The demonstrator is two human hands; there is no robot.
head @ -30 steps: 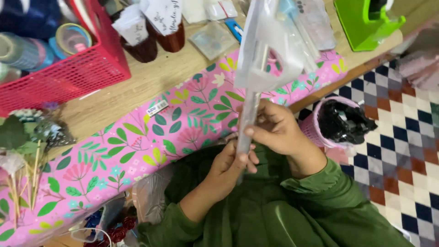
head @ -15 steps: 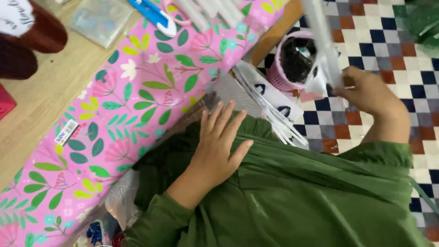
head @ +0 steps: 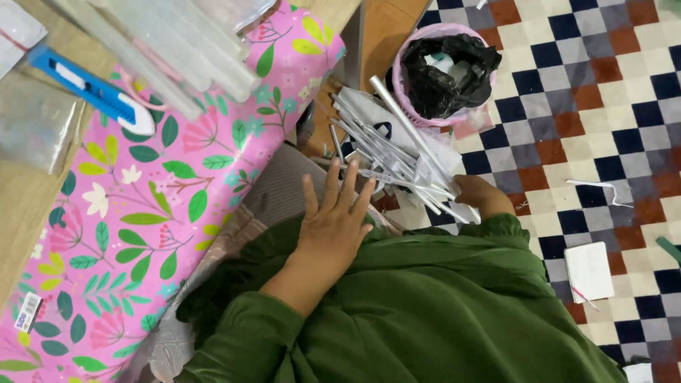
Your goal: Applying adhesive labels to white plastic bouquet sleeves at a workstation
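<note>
Clear plastic bag of white sticks (head: 397, 152), a second ago held up over the pink roll (head: 177, 184), now lies low beside the bin (head: 447, 71); left hand (head: 333, 220) rests flat, fingers spread, touching it; right hand (head: 479, 195) grips its lower edge, fingers hidden

glossy floral paper roll (head: 177, 184); clear plastic sticks (head: 397, 149)

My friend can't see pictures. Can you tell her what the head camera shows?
A person in green sleeves rests the left hand flat on their lap while the right hand reaches into a bag of clear sticks, beside pink flowered paper and a pink bin.
</note>
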